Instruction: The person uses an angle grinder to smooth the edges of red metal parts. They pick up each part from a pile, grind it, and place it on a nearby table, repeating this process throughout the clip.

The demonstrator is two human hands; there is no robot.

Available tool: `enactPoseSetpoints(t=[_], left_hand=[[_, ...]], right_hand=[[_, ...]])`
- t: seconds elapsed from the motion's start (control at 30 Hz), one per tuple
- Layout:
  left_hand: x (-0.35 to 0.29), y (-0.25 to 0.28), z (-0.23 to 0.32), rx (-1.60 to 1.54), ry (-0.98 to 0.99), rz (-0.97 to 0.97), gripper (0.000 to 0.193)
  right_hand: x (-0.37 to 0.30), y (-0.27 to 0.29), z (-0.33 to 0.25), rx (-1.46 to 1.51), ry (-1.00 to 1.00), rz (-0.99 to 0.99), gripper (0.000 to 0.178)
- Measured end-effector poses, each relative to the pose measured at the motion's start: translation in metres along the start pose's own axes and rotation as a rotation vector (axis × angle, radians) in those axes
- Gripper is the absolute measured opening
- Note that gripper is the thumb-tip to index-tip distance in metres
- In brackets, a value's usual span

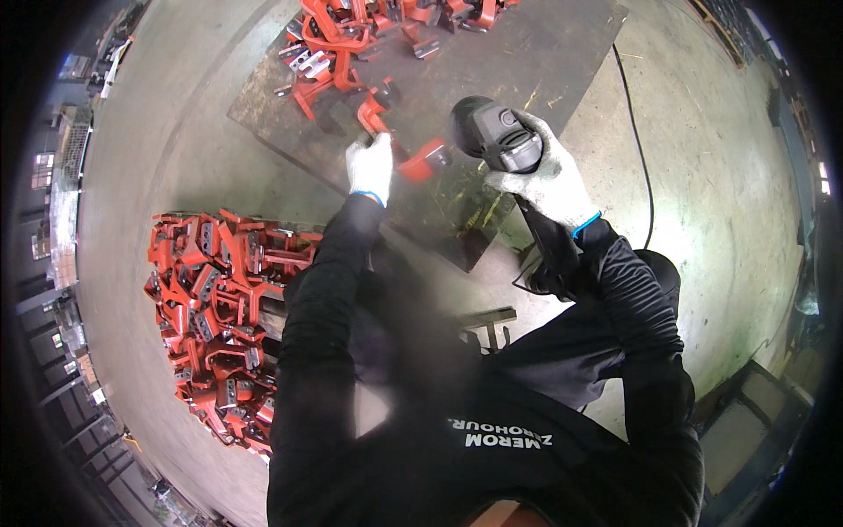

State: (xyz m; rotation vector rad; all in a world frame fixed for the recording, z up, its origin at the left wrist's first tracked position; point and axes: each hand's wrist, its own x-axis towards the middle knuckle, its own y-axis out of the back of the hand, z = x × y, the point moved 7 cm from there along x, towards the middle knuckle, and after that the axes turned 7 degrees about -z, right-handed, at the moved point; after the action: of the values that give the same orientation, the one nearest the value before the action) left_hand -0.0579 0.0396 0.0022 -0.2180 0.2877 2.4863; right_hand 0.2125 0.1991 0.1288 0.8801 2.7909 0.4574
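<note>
Right hand (557,180) is gripping an angle grinder (500,132); left hand (370,167), closure unclear, is touching a red bracket (370,112) at the dark plate (544,57); probably hefty, rigid metal, the bracket is best suiting a mid-bend hold.

Glossy metal brackets (372,114), matt cloth gloves (560,183), plastic power tool (502,136), scuffed tabletop (536,57), concrete floor (698,158)

Wears white knit gloves (371,165) with blue cuff edges (587,226), a black long-sleeved top (413,479) with white block lettering (507,441), and dark trousers (562,351).
</note>
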Motion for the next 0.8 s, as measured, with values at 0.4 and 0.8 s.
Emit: enactPoseSetpoints(t=[0.4,0.8], left_hand=[[-0.014,-0.019,-0.013,-0.422,0.304,-0.260,0.031],[-0.013,-0.014,0.002,-0.719,0.386,-0.224,0.038]], right_hand=[[-0.003,-0.013,0.003,0.497,-0.202,-0.152,0.102],[-0.013,-0.005,0.025,0.469,-0.360,-0.129,0.097]])
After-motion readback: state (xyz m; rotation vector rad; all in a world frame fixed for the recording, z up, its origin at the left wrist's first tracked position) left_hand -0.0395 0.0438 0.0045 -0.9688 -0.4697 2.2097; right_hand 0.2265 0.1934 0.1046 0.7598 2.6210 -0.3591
